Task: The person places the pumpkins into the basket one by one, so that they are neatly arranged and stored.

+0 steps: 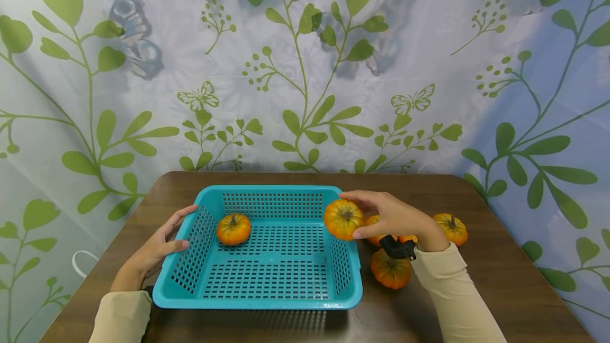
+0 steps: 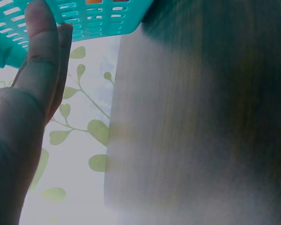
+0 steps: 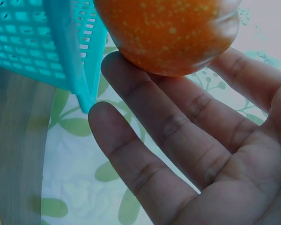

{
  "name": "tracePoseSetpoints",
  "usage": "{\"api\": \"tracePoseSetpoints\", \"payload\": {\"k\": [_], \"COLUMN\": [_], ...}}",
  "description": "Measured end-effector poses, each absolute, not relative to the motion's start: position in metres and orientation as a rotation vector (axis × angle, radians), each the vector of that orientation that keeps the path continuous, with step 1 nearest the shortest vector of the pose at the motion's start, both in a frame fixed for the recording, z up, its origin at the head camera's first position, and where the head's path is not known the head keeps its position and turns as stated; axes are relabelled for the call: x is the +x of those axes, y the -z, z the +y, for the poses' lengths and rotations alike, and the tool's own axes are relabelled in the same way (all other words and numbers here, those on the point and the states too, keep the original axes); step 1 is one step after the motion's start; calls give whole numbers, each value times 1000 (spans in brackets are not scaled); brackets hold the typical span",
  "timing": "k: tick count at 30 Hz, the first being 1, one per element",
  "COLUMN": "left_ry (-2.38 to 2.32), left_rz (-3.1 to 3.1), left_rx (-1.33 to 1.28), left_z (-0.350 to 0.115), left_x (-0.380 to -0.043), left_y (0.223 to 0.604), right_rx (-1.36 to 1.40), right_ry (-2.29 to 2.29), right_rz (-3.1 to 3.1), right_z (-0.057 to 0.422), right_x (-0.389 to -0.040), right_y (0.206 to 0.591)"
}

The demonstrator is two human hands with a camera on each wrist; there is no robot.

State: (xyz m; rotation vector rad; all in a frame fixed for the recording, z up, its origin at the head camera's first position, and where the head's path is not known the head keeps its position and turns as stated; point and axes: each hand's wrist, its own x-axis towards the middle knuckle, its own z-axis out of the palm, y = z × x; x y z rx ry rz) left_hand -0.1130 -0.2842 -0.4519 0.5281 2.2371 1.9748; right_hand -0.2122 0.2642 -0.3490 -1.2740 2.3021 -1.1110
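A round, ribbed, orange-and-yellow pumpkin [image 1: 343, 219] is raised at the right wall of a turquoise, rectangular, perforated plastic basket [image 1: 257, 303], overlapping its far-right rim in the head view. The right hand [image 1: 391, 216] has hold of it: the grip is partly spread, thumb toward the near side and fingers round the far side, with the palm clear of it in the wrist view. The left hand [image 1: 159, 245] lies along the basket's left rim, its fingers nearly straight, not wrapped round it.

The pumpkin should handle as light and stiff; its skin has a smooth sheen, so it may slip under fingertips alone. It looks hard to bruise, the short stem being probably the weakest part. Best hold: across the widest ribs, thumb and fingers opposed. The basket seems light and slightly flexible, best taken by the rim.

Counted: one basket, two hands, one pumpkin held, and one small ribbed pumpkin [image 1: 233, 229] inside at the far left. On the brown wood-grain worktop [image 1: 476, 290], right of the basket, sit a near pumpkin [image 1: 391, 270], a rightmost pumpkin [image 1: 450, 229], and orange patches [image 1: 408, 238] by the right hand, likely two more, partly hidden: probably six altogether.
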Motion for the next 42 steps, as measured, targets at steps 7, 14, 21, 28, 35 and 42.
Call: {"api": "tracePoseSetpoints", "payload": {"k": [7, 14, 21, 28, 35, 42], "left_ry": [-1990, -1993, -1985, -1988, -1986, -1979], "left_rz": [2214, 2215, 2222, 2217, 2219, 2227], "left_rx": [546, 517, 503, 518, 512, 505], "left_z": [-285, -284, -284, -284, -284, -284], "left_x": [-115, -115, -115, -115, -114, -114], "left_y": [451, 449, 448, 448, 449, 450], "right_rx": [-1313, -1315, -1320, -1292, -1322, -1305], "right_ry": [1088, 1031, 1012, 991, 952, 926], "right_rz": [2304, 2324, 2281, 2253, 2245, 2229], "right_z": [252, 241, 230, 215, 200, 186], "right_x": [-214, -218, -225, -228, -234, -239], "right_y": [342, 337, 334, 329, 333, 338]}}
